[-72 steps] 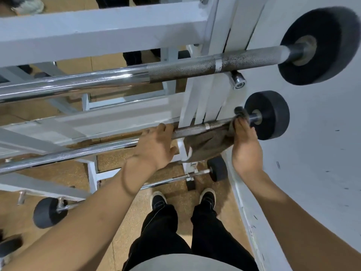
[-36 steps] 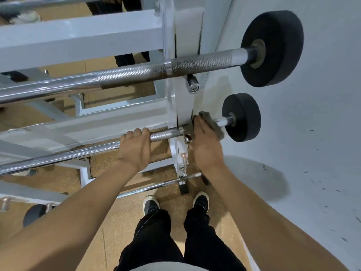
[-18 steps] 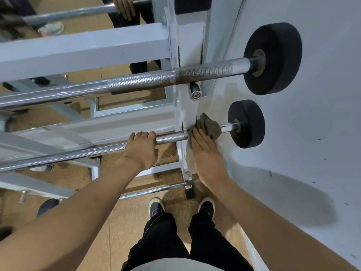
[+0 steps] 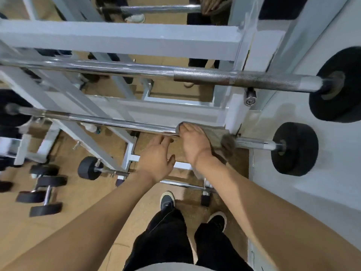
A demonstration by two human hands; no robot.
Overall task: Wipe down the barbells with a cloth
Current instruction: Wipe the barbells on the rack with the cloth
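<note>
Two chrome barbells lie across a white rack [image 4: 136, 42]. The upper barbell [image 4: 136, 70] has a knurled section and a black plate at its right end. On the lower barbell [image 4: 109, 122] my right hand [image 4: 193, 141] grips a grey-brown cloth [image 4: 220, 136] wrapped over the bar, just left of the rack upright. The cloth trails to the right toward the small black plate [image 4: 295, 148]. My left hand [image 4: 156, 159] hovers below the bar with its fingers spread, holding nothing.
A third barbell [image 4: 183, 184] sits low on the rack near my feet. Dumbbells [image 4: 45, 194] lie on the tan floor at the left. A white wall [image 4: 322, 192] runs close along the right. Another person's legs and hand show beyond the rack at the top.
My right hand has slid the cloth leftward along the lower bar, past the upright. My left hand has let go of the bar and dropped below it. The view has swung left.
</note>
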